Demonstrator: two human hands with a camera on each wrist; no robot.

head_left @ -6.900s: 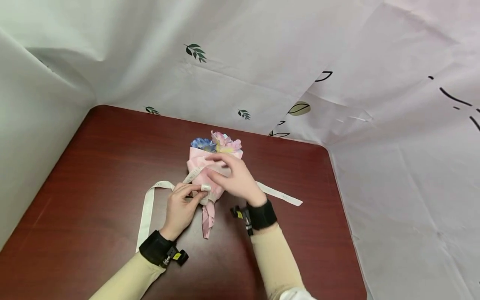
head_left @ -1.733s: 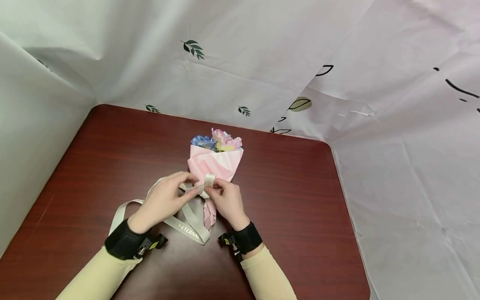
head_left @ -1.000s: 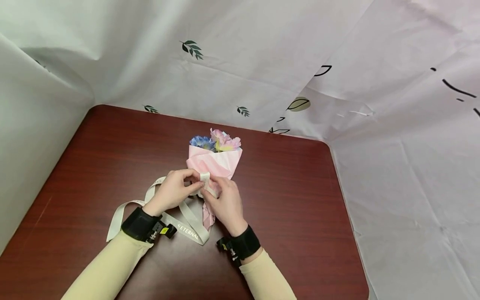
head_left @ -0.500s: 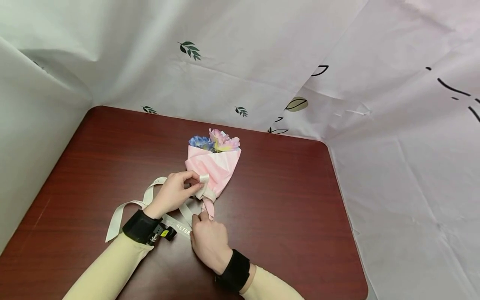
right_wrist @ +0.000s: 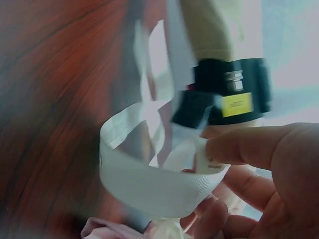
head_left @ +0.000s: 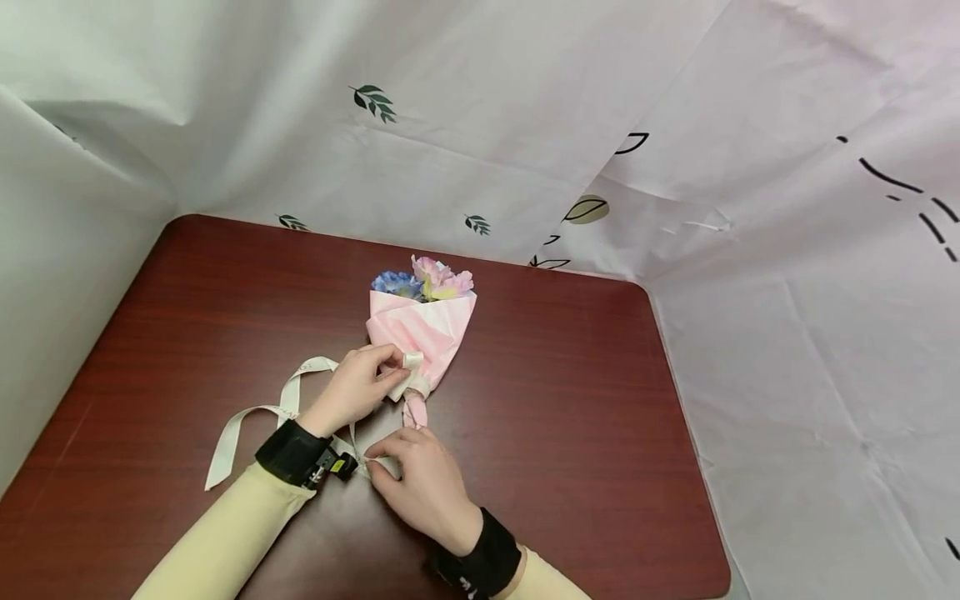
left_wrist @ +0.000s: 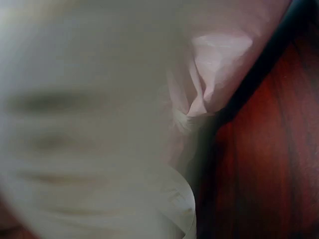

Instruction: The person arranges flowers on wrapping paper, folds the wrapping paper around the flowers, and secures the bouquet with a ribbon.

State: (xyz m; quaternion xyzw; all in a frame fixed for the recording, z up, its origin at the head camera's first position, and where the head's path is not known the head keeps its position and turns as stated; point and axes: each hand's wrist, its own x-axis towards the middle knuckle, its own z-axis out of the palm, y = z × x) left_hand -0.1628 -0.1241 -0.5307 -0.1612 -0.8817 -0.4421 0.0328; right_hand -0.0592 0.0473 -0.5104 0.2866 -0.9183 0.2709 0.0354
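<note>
A small bouquet lies on the table, its blue flower [head_left: 397,284] and pink flower [head_left: 442,279] wrapped in pink paper [head_left: 431,329]. Cream ribbon [head_left: 223,458] circles its narrow neck and trails left in loose curves. My left hand [head_left: 352,390] pinches a folded ribbon loop [head_left: 412,360] against the front of the paper. Below the paper stem [head_left: 414,411], my right hand [head_left: 423,483] pinches the trailing ribbon between thumb and fingers; the right wrist view shows this ribbon [right_wrist: 149,186] in a wide loop. A blurred pale surface covers much of the left wrist view, beside pink paper [left_wrist: 219,59].
The dark red wooden table [head_left: 570,400] has rounded far corners. White hanging sheets [head_left: 450,133] with leaf prints stand around its back and sides. Black bands with small cameras [head_left: 296,454] sit on both wrists; the ribbon passes close to the left one.
Earlier both hands worked together at the bouquet's neck. The right hand then moved down to the stem and now pinches the trailing ribbon further left. The left hand keeps its folded loop.
</note>
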